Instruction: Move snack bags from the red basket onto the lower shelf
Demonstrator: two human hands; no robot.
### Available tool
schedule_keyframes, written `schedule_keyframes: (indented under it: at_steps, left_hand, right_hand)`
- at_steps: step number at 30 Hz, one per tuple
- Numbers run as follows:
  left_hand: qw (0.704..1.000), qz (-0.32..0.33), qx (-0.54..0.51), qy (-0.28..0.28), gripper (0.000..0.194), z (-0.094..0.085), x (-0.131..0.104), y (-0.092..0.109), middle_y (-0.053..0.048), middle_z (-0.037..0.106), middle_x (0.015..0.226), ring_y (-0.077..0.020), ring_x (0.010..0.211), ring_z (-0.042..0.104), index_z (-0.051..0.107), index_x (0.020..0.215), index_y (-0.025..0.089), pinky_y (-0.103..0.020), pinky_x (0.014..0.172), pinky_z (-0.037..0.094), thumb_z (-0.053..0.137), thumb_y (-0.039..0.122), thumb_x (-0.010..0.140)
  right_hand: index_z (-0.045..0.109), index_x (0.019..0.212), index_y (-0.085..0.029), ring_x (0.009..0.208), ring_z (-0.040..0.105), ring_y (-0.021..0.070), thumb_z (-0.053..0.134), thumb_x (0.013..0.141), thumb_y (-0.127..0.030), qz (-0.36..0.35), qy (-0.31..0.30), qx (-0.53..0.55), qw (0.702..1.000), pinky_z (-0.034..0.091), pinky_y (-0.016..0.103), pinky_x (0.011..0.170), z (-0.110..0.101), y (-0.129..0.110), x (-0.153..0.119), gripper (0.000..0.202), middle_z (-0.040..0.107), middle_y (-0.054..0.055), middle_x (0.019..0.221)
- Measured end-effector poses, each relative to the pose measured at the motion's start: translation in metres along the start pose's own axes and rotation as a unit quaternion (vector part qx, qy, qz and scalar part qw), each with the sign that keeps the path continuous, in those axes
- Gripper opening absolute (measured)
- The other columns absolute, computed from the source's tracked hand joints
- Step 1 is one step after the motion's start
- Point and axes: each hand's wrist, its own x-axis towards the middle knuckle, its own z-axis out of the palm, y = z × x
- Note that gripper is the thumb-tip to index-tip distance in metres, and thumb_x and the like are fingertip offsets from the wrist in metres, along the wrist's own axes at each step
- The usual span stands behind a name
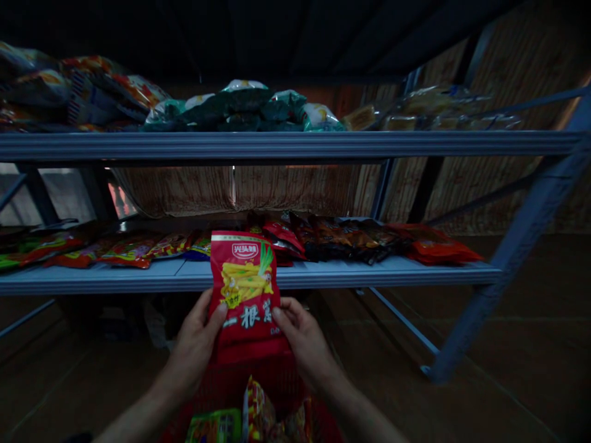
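A red snack bag (247, 283) with yellow sticks and green onion printed on it is held upright in front of the lower shelf. My left hand (196, 335) pinches its left edge, thumb on the front. On the right edge, my right hand (305, 338) grips it the same way. Below the bag is a red basket (212, 384), partly hidden by the bag and my arms. Inside it lie a green packet (215, 426) and a red-and-yellow packet (257, 409).
The lower blue shelf (346, 275) bears rows of snack bags, including orange-red ones (436, 244) at the right. Teal bags (231, 104) and other packets lie on the upper shelf (295, 144). A slanted blue post (503, 264) stands at the right.
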Motion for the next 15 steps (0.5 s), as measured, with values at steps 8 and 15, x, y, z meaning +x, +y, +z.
schedule_keyframes:
  at_steps: [8, 15]
  left_hand:
    - [0.982, 0.155, 0.106, 0.005, 0.027, 0.051, 0.111, 0.062, -0.004, 0.07, 0.087, -0.016, 0.076, 0.066, 0.058, 0.102, 0.016, -0.03, 0.072, 0.054, 0.052, 0.02, 0.076]
    - [0.924, 0.173, 0.34, 0.033, 0.023, 0.099, 0.192, 0.085, -0.011, 0.072, 0.079, -0.0174, 0.068, 0.067, 0.064, 0.095, 0.01, -0.025, 0.061, 0.051, 0.054, 0.015, 0.075]
  right_hand:
    - [0.054, 0.094, -0.02, 0.065, 0.064, 0.0134, 0.059, 0.07, -0.029, -0.079, 0.08, -0.133, 0.985, 0.053, 0.029, 0.067, -0.001, -0.075, 0.1, 0.027, 0.068, -0.001, 0.073]
    - [0.049, 0.118, -0.023, 0.07, 0.065, 0.0176, 0.053, 0.073, -0.023, -0.115, 0.147, -0.312, 0.932, 0.054, 0.036, 0.065, -0.034, -0.109, 0.169, 0.045, 0.069, 0.003, 0.082]
